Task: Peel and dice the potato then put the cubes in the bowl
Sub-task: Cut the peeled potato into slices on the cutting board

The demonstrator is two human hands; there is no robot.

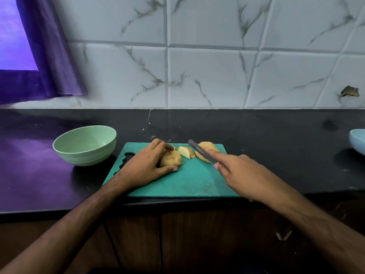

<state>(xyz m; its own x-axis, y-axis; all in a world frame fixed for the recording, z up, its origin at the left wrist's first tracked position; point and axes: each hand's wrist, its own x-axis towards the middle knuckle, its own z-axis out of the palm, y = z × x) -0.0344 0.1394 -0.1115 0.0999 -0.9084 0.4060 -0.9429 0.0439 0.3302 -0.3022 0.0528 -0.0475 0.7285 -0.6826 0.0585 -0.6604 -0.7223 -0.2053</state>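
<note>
- While the knife (201, 151) is gripped in the right hand (246, 175), its forefinger is laid straight along the back of the blade and the other fingers are curled round the handle, which is hidden under the hand
- the blade is held slanting up and away to the left, its tip raised above the far part of the cutting board (187, 182)
- a piece of potato (170, 159), skin still on, is clasped by the left hand (146, 167): the fingers are curved over its top and the thumb is laid along the board beside its near side
- a pale cut wedge (184, 152) is seen just right of that piece, and further unpeeled pieces (209, 147) lie behind the blade near the far right corner of the board
- the green board is set on a dark counter (276, 135), at its front edge
- the green bowl (85, 145) is placed on the counter just left of the board
- part of a pale blue bowl (358, 141) is seen at the far right edge
</note>
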